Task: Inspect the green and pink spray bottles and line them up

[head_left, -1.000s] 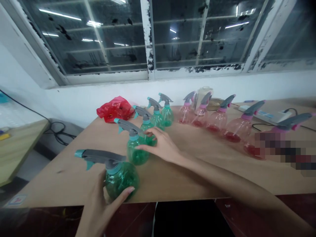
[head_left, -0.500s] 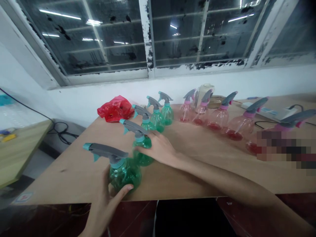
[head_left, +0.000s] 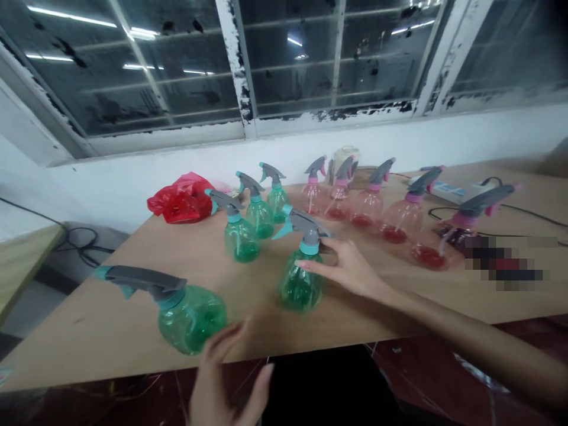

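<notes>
My right hand (head_left: 348, 263) is wrapped around a green spray bottle (head_left: 302, 284) with a grey and turquoise trigger head. That bottle is slightly tilted and sits apart from the row on its left. My left hand (head_left: 231, 367) is open near the table's front edge, fingers apart and a little blurred. Beside its fingertips stands the nearest green spray bottle (head_left: 190, 319), its nozzle pointing left. Farther back stand other green bottles: one in the middle (head_left: 242, 239), one behind it (head_left: 260, 216) and the farthest (head_left: 277, 201).
Several red spray bottles (head_left: 366, 207) with pink collars line the right side of the brown table (head_left: 110, 337). A red plastic bag (head_left: 181, 198) lies at the back left by the wall. Behind the red bottles are a beige container (head_left: 348, 155), a white box and black cable (head_left: 528, 212).
My right hand has drawn its green bottle out of the row, to the right. My left hand has let go of the nearest bottle and dropped lower. The camera view has shifted right.
</notes>
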The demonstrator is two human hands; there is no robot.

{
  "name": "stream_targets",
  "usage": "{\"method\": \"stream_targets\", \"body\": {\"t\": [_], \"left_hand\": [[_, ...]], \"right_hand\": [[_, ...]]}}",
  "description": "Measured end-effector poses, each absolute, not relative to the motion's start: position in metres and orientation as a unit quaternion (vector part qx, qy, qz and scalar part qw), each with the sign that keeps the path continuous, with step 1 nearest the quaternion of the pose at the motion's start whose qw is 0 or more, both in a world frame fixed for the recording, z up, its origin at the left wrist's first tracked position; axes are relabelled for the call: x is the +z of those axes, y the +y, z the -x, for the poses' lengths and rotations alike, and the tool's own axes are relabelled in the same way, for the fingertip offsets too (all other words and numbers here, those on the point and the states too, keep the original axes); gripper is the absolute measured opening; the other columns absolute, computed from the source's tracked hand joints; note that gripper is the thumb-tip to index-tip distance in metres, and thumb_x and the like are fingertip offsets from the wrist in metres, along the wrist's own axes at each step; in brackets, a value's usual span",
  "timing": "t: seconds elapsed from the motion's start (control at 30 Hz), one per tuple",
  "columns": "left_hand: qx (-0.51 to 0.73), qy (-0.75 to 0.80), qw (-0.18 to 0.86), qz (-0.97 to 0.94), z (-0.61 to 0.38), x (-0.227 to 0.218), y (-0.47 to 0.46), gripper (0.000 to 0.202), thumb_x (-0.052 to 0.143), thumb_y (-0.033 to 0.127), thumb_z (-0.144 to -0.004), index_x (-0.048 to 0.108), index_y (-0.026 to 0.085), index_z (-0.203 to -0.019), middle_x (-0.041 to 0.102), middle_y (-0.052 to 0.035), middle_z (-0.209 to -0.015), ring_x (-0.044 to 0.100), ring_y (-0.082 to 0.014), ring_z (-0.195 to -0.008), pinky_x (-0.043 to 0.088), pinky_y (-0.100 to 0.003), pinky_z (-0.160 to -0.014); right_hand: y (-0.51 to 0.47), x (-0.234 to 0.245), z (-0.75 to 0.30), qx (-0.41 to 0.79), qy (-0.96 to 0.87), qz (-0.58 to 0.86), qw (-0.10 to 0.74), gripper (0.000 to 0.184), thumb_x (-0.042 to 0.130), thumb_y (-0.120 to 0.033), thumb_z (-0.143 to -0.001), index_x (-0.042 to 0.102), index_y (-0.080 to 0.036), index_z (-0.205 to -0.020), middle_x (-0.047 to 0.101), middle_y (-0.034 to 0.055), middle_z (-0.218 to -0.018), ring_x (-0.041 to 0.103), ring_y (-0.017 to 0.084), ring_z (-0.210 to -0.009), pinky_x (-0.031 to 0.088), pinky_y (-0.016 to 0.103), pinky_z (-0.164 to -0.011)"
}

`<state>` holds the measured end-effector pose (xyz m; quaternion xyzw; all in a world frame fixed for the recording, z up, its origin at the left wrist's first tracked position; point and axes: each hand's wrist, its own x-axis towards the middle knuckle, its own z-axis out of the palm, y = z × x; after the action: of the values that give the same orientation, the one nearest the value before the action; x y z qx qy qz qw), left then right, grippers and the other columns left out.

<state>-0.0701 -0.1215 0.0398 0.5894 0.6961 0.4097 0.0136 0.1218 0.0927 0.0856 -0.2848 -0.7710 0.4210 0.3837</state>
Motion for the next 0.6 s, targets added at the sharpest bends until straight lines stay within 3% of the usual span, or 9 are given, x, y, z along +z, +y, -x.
{"method": "stream_targets", "body": {"t": [0.1,0.17,0.27,0.37,0.5,0.6], "left_hand": [[0.409,0.661,0.096,-0.622,0.031,0.047,-0.061,0.076,0.065,0.043,-0.079,0.023,0.024,-0.139,0.039,-0.0151,-0.142,0.041,-0.0331,-0.131,0.037,-0.057,-0.105],[0.401,0.644,0.203,-0.62,0.019,0.052,-0.029,0.087,0.068,0.046,-0.075,0.017,0.024,-0.142,0.039,-0.0152,-0.144,0.041,-0.032,-0.131,0.037,-0.054,-0.106],[0.407,0.594,0.34,-0.605,0.01,0.057,0.003,0.081,0.072,0.046,-0.072,0.03,0.023,-0.137,0.05,-0.0123,-0.136,0.049,-0.0299,-0.124,0.04,-0.049,-0.103],[0.41,0.568,0.416,-0.579,0.0,0.061,0.022,0.069,0.071,0.047,-0.072,0.042,0.02,-0.129,0.056,-0.012,-0.13,0.052,-0.0307,-0.12,0.041,-0.046,-0.1],[0.394,0.589,0.451,-0.542,-0.017,0.066,0.038,0.054,0.068,0.053,-0.072,0.054,0.018,-0.111,0.063,-0.0127,-0.116,0.058,-0.0323,-0.11,0.044,-0.046,-0.093],[0.395,0.598,0.447,-0.536,-0.025,0.064,0.044,0.052,0.069,0.053,-0.071,0.055,0.019,-0.108,0.065,-0.0118,-0.111,0.06,-0.0326,-0.105,0.044,-0.046,-0.089]], "right_hand": [[0.095,0.084,-0.129,0.487,-0.73,0.271,0.395,0.029,0.069,-0.042,-0.077,0.068,-0.024,-0.099,0.07,0.0046,-0.105,0.063,0.025,-0.097,0.046,0.044,-0.09],[0.098,0.084,-0.136,0.507,-0.716,0.272,0.395,0.028,0.068,-0.044,-0.078,0.069,-0.023,-0.097,0.07,0.0045,-0.103,0.064,0.024,-0.095,0.046,0.043,-0.09],[0.108,0.086,-0.149,0.518,-0.703,0.298,0.386,0.03,0.068,-0.047,-0.077,0.069,-0.022,-0.093,0.071,0.0046,-0.1,0.064,0.025,-0.096,0.045,0.044,-0.092],[0.127,0.08,-0.158,0.592,-0.655,0.302,0.36,0.037,0.071,-0.048,-0.074,0.068,-0.023,-0.101,0.069,0.0057,-0.109,0.061,0.026,-0.106,0.042,0.045,-0.099],[0.16,0.064,-0.152,0.76,-0.494,0.264,0.329,0.039,0.064,-0.053,-0.078,0.068,-0.021,-0.099,0.069,0.0086,-0.109,0.064,0.024,-0.103,0.044,0.045,-0.099],[0.18,0.056,-0.142,0.821,-0.392,0.241,0.339,0.033,0.061,-0.047,-0.082,0.068,-0.017,-0.093,0.071,0.0093,-0.103,0.067,0.022,-0.098,0.047,0.04,-0.098]]}}
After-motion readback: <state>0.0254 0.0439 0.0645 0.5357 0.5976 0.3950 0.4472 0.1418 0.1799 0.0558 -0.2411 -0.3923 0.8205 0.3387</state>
